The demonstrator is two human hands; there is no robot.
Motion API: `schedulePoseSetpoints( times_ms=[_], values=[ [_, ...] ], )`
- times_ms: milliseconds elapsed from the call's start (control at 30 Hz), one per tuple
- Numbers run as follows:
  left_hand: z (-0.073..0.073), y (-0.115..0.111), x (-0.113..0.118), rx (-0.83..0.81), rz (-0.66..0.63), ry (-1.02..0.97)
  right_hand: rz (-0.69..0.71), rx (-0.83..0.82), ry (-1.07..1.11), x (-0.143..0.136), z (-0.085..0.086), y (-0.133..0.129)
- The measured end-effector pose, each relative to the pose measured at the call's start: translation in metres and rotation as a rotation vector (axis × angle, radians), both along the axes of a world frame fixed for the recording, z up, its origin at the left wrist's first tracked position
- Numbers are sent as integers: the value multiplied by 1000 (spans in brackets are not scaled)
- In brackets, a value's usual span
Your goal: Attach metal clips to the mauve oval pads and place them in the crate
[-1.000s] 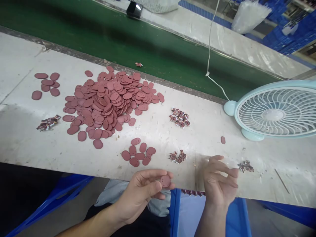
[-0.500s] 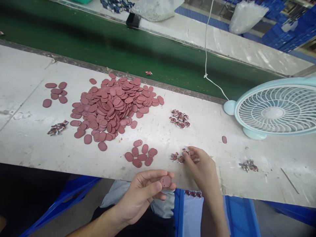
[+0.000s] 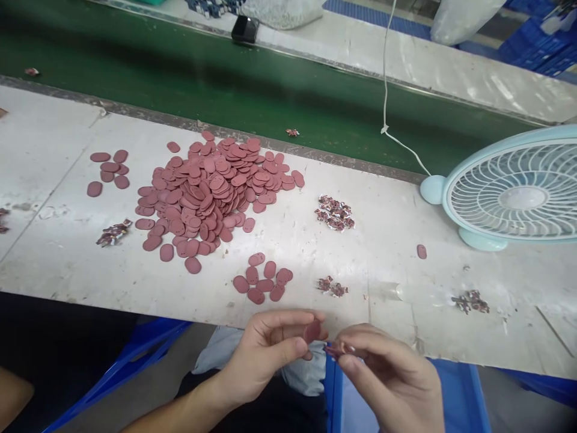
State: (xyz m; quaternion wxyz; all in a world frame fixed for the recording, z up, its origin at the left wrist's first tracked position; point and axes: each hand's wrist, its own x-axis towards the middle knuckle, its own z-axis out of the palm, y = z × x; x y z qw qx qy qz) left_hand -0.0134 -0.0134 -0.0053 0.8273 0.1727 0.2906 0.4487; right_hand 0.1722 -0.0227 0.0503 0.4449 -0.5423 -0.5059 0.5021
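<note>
The reddish oval disc (image 3: 312, 331) is in the left hand (image 3: 276, 352), just past the near edge of the worktop (image 3: 157, 282), tilted so that much of its face is foreshortened. Thumb and fingers are narrowed on it. Just beside it, the right hand (image 3: 396, 379) pinches a small brown-and-white figure (image 3: 339, 349) between thumb and fingers; whether the two pieces touch is too small to tell.

To bring them together well, I'd keep the disc by its rim, turn its face to the figure and steady both wrists before they meet. The figure looks thin, so a light pinch should suit it better than a squeeze.

Below the right hand stands a blue bin (image 3: 469, 385), with something pale (image 3: 354, 412) inside, a lining or a sheet; the hand hides the rest. On the worktop lie a small group of discs (image 3: 266, 270), a small group of figures (image 3: 333, 287), a large pile of discs (image 3: 202, 192) and a fan (image 3: 523, 197). Across the green belt (image 3: 148, 72) are a black box (image 3: 244, 29), its contents unreadable, and a clear bag (image 3: 283, 13) of pale bits I cannot identify
</note>
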Motion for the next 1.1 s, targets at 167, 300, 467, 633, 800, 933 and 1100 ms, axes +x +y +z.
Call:
schedulePoseSetpoints(
  times_ms=[167,300,467,633,800,933,1100],
  values=[
    [3,1,1,65,1,23,-11,-53,-24,-17,4,5],
    [6,3,1,47,20,-5,3,-47,-51,-16,4,7],
    [6,2,2,19,29,53,29,-46,-128,-13,7,9],
    [4,0,5,34,36,103,54,-74,-168,-12,12,9],
    [5,1,6,39,41,164,22,-84,-96,-16,5,7],
    [6,0,7,49,62,141,1,-139,60,-17,-3,6],
    [3,-4,11,60,96,136,-54,-132,91,-18,-6,3]
  ],
)
